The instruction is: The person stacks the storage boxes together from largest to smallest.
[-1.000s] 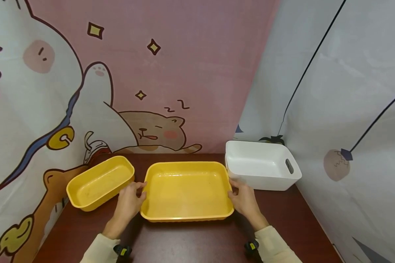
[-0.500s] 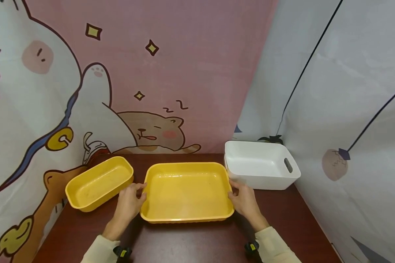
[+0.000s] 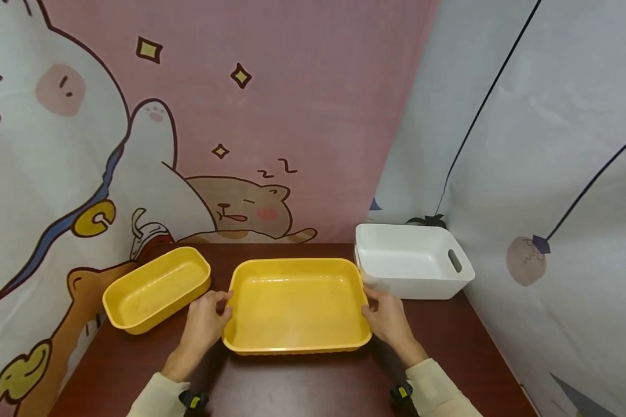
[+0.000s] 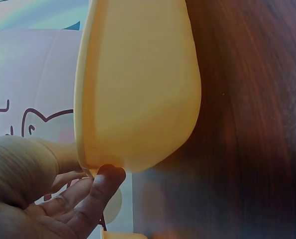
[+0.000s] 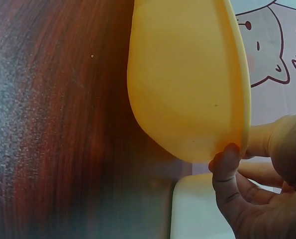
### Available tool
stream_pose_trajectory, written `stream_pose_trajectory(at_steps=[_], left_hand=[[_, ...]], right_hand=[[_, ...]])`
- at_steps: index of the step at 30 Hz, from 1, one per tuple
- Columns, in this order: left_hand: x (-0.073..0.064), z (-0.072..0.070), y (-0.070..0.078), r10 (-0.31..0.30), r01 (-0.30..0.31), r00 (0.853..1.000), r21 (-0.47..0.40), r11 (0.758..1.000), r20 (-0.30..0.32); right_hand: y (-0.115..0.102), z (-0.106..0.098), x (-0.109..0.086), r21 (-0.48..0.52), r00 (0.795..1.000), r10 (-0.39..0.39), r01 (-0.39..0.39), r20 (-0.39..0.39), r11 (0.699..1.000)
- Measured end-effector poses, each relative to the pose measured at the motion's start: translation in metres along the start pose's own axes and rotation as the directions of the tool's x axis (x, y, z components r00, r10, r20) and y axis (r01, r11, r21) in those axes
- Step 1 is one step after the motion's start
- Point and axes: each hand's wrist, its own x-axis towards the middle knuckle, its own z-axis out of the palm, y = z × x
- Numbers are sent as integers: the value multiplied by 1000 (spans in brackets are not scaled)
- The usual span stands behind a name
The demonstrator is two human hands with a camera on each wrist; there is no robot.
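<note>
A wide yellow plastic tray [image 3: 297, 307] with rounded corners lies between my two hands in the head view, its inside bare. My left hand [image 3: 206, 318] pinches the rim at the tray's left end. In the left wrist view its fingertips [image 4: 110, 173] press the outer wall just under the lip. On the opposite end, my right hand [image 3: 388, 318] pinches the rim in the same way. The right wrist view shows fingertips [image 5: 227, 154] against the tray's outside near a corner.
A smaller yellow bin [image 3: 159, 289] stands at an angle beyond my left hand. At the back right is a white basket [image 3: 414, 255] with a handle hole, close to the tray's right end. Printed fabric walls [image 3: 313, 116] border the dark wooden table [image 3: 292, 388].
</note>
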Motion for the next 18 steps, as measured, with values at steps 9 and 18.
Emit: stream_pose_trajectory(at_steps=[9,18], left_hand=[[-3,1,2,3,-3,1000,12,1000,-27],[-6,2,-2,-21,21,1000,-15,1000,-12]], right_hand=[[-2,-1,-4,25,1000,30,-29,-3,999],[-3,-1,-6,21,1000,25,-24,-12,999]])
